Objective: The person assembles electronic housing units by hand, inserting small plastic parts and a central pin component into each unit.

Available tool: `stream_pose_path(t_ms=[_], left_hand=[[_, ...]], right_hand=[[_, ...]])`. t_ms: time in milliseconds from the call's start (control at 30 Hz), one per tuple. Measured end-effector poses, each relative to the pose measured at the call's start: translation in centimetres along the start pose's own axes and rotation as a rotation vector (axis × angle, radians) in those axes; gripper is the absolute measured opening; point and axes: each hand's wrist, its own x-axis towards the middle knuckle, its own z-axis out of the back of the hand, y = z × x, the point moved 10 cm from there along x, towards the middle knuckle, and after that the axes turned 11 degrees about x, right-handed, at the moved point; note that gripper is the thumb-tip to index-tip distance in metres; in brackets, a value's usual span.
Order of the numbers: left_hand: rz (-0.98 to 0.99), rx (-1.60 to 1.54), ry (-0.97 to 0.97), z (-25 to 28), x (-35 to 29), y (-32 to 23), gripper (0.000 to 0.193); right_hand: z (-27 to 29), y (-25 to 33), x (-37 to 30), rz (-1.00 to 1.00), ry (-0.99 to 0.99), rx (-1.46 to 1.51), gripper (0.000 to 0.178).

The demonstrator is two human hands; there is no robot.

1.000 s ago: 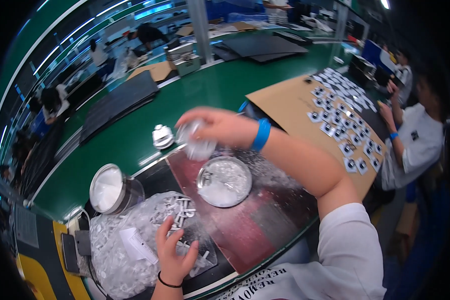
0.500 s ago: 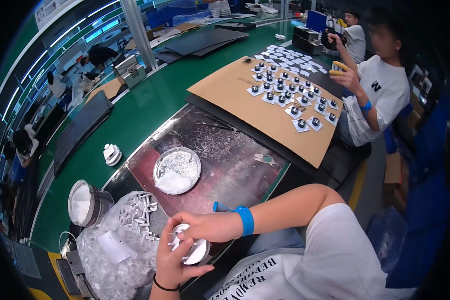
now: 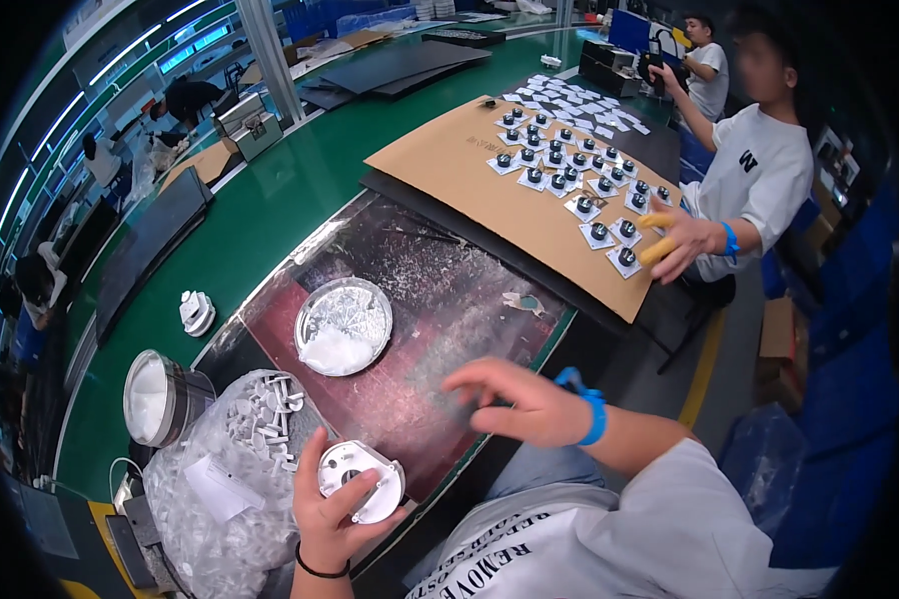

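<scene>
Near the front edge of the work surface my left hand (image 3: 322,517) grips a round white plastic housing (image 3: 382,496) with a dark centre, fingers and thumb around its rim. My right hand (image 3: 531,404) is apart from it, over the near right of the surface, with fingers stretched out and nothing seen in them. Beyond the left hand lies a round silver lid (image 3: 370,299) with a white paste-like mass (image 3: 335,349) on it. A clear plastic bag (image 3: 185,519) lies beside the left hand, with small white plastic pegs (image 3: 278,407) showing at its opening.
A tub (image 3: 148,397) with white contents stands behind the bag. Another white part (image 3: 197,312) sits on the green table (image 3: 260,215). At the far right, a co-worker's hand (image 3: 684,240) with yellow finger covers reaches over cardboard (image 3: 440,165) holding several black-topped white plates (image 3: 584,206).
My right hand has left the white housing and swung right, its fingers opening out. The left hand keeps hold of the housing. The co-worker's near hand has lowered toward the cardboard.
</scene>
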Motion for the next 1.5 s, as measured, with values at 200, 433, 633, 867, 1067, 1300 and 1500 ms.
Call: stream_pose_path(t_ms=[200,433,633,867,1067,1300,1500], left_hand=[[0.063,0.046,-0.012,0.2,-0.2,1.1,0.064],[0.085,0.092,-0.077,0.2,0.3,1.3,0.068],[0.105,0.159,-0.053,0.3,0.2,1.6,0.07],[0.1,-0.137,-0.17,-0.4,-0.4,3.0,0.096],[0.12,-0.163,-0.191,0.0,-0.2,4.1,0.101],[0.141,0.069,-0.176,1.7,-0.1,4.6,0.107],[0.15,0.08,-0.245,2.7,-0.4,5.6,0.103]], right_hand=[[10.1,4.0,-7.5,0.224,-0.593,-0.764,0.027],[19.3,1.9,-11.8,-0.129,-0.898,-1.121,0.044],[21.0,0.5,-10.3,-0.181,-0.85,-1.176,0.044],[17.3,1.6,-8.7,0.335,-0.804,-0.246,0.023],[-0.4,4.3,3.9,0.213,0.056,0.0,0.031],[-12.1,2.0,12.2,-0.046,0.471,-0.114,0.029],[-12.8,-0.4,14.0,-0.034,0.46,-0.064,0.028]])
